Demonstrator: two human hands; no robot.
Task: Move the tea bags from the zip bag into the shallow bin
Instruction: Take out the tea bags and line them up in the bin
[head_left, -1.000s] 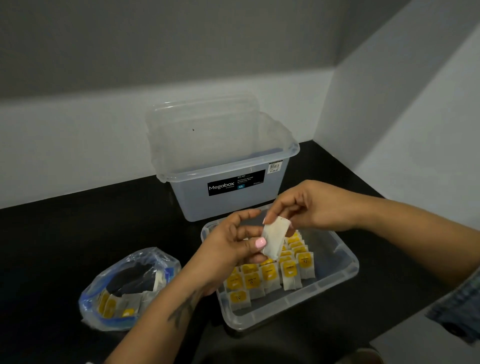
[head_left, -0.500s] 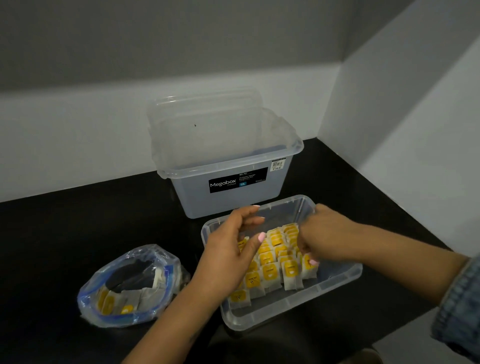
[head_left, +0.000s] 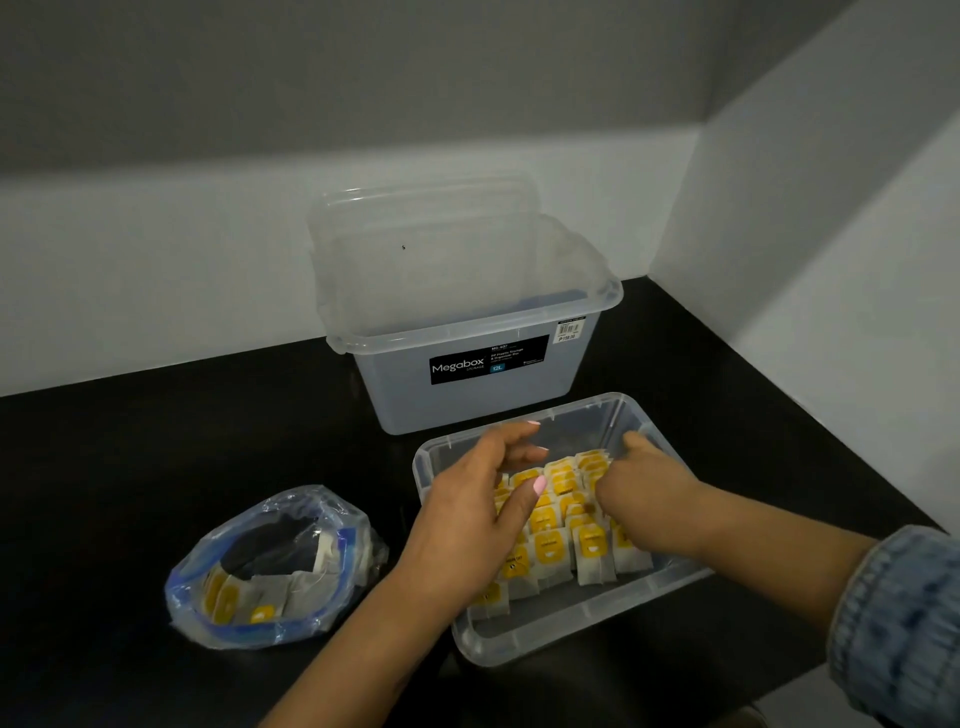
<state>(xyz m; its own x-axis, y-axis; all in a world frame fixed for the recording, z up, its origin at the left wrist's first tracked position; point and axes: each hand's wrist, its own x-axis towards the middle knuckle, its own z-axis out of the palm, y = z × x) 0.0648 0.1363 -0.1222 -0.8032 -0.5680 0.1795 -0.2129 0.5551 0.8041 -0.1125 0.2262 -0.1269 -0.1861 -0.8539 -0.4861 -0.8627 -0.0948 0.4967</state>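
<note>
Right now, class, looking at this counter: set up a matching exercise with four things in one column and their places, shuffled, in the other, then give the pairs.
Things
1. zip bag
2. shallow bin
3. deep Megabox box
4. left hand

Places
A. against the back wall
B. over the rows of tea bags
C. on the counter's left, some tea bags inside
D. front centre, before the deep box

Pairs: 1-C, 2-D, 3-A, 4-B

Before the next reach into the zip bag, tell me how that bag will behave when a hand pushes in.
The zip bag is thin, crumpled clear plastic, so it will probably sag and shift rather than hold its mouth open. With only a few tea bags left inside, it looks light and may slide on the smooth black counter unless the other hand steadies it.
</note>
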